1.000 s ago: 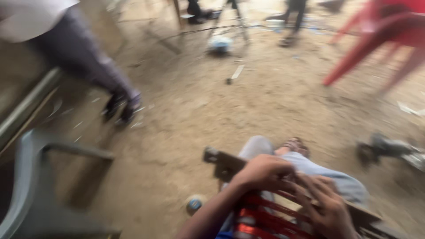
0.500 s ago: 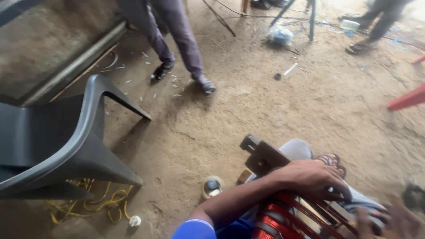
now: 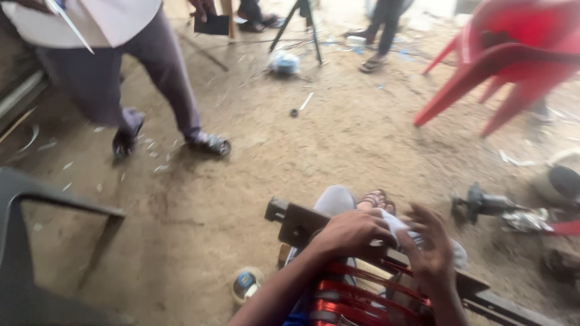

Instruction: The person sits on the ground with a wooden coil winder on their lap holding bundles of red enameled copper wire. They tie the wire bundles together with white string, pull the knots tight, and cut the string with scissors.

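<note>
The left hand [image 3: 352, 232] lies flat on a dark metal bar [image 3: 302, 223] across the person's lap, at 6 o'clock in view, above red wound coils [image 3: 356, 296], its grip pressed down, not pinching. The right hand [image 3: 432, 247] hovers just beside at 3 o'clock, fingers spread. The bar looks heavy and stiff; best held near its blocky end.
</note>
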A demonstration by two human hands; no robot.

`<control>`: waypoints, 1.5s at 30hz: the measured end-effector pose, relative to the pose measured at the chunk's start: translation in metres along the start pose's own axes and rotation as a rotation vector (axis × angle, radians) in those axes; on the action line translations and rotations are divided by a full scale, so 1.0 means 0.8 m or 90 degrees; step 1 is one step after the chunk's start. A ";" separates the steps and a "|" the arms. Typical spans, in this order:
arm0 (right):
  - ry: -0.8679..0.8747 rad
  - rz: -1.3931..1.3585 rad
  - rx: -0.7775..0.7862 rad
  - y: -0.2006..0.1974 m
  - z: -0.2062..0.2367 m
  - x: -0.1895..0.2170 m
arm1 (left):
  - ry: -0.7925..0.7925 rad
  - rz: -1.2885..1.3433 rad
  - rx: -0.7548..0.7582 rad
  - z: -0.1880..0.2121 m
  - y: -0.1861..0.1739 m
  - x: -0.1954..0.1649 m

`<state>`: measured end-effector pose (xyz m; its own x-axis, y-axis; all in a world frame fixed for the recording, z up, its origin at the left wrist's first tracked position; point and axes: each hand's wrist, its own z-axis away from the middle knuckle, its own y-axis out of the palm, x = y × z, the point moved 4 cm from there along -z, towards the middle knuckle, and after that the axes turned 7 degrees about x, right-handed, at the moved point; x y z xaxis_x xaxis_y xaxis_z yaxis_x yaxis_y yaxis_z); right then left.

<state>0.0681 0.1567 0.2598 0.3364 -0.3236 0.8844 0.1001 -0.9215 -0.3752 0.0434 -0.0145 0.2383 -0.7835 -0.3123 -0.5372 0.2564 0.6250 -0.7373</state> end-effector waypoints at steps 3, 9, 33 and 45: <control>0.092 -0.231 0.136 0.034 -0.046 0.028 | -0.129 0.034 0.082 0.001 0.005 0.007; -0.279 0.041 0.252 0.125 -0.154 0.109 | -0.242 0.054 0.203 0.012 0.029 0.024; -0.357 -0.271 -0.125 0.172 -0.247 0.157 | -0.193 0.096 0.038 0.002 0.003 0.008; -0.135 -0.086 -0.024 -0.115 -0.175 0.104 | -0.077 -0.015 -0.031 0.001 -0.014 -0.013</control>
<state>-0.0443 0.1847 0.4071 0.5116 -0.1490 0.8462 0.1237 -0.9618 -0.2441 0.0495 -0.0185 0.2517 -0.7144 -0.4096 -0.5673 0.2089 0.6489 -0.7316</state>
